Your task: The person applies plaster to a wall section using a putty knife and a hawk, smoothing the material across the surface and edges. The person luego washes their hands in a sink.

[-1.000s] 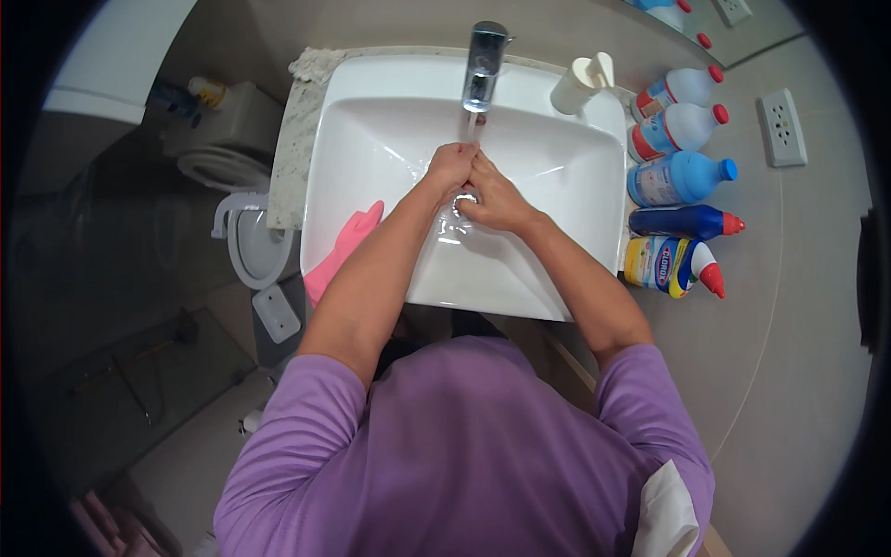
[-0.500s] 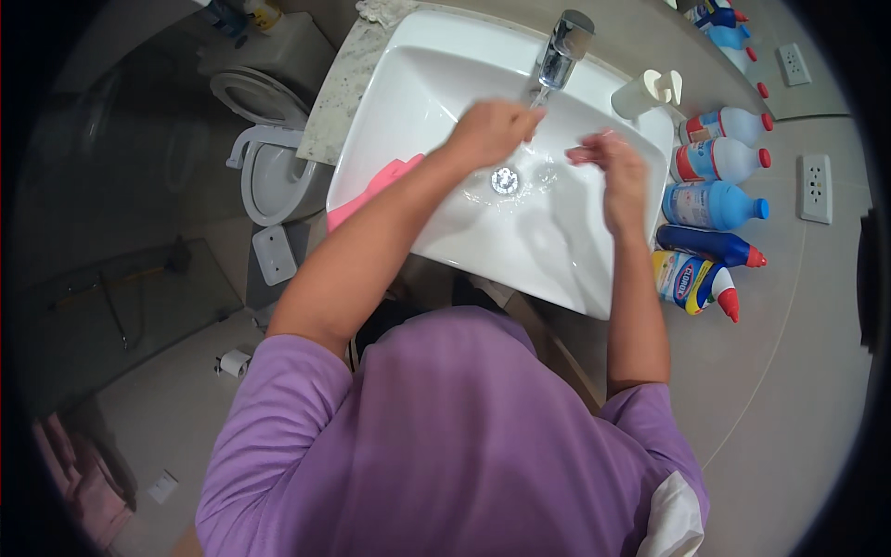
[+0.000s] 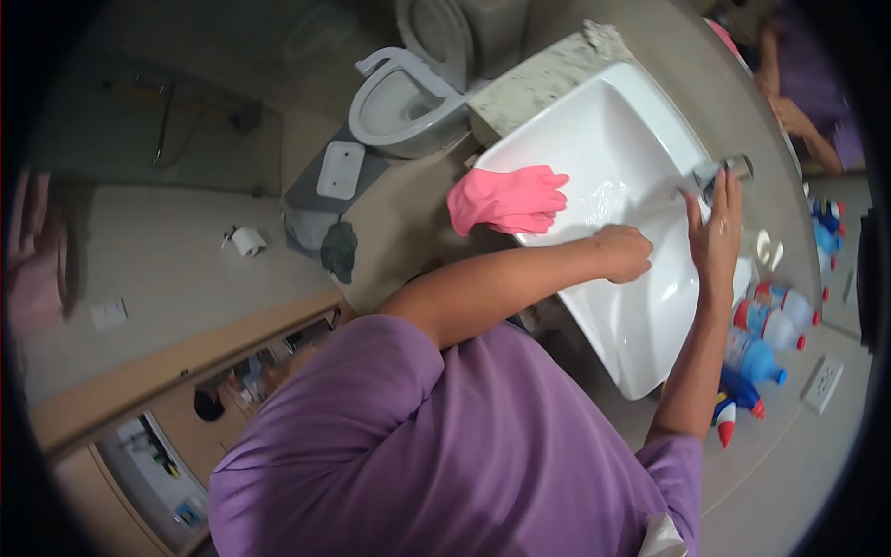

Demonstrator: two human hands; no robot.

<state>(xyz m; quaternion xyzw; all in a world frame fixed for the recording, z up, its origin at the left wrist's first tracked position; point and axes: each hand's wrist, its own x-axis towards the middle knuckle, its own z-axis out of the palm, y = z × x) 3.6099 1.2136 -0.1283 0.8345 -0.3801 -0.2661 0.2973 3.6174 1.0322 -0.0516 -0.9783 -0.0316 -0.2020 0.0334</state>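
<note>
My left hand [image 3: 624, 254] is over the near part of the white sink [image 3: 594, 316], its fingers curled closed with nothing showing in them. My right hand [image 3: 716, 232] has its fingers stretched out straight, thumb apart, up against the chrome faucet [image 3: 735, 169]. It hides part of that faucet, so I cannot tell whether water runs. Wet glints show in the bowl. A pair of pink rubber gloves [image 3: 509, 199] lies draped over the sink's left rim, apart from both hands.
Right of the sink stand several cleaning bottles [image 3: 754, 356] and a pale soap dispenser [image 3: 767, 251]. Speckled stone counter [image 3: 538, 88] borders the sink's far left. Beyond it is a toilet [image 3: 408, 107] with its lid up. An open drawer [image 3: 162, 459] shows at lower left.
My view has swung, bringing the gloves and drawer fully into sight. My right hand has moved from above the bowl to the faucet; my left has drawn back from beneath the spout.
</note>
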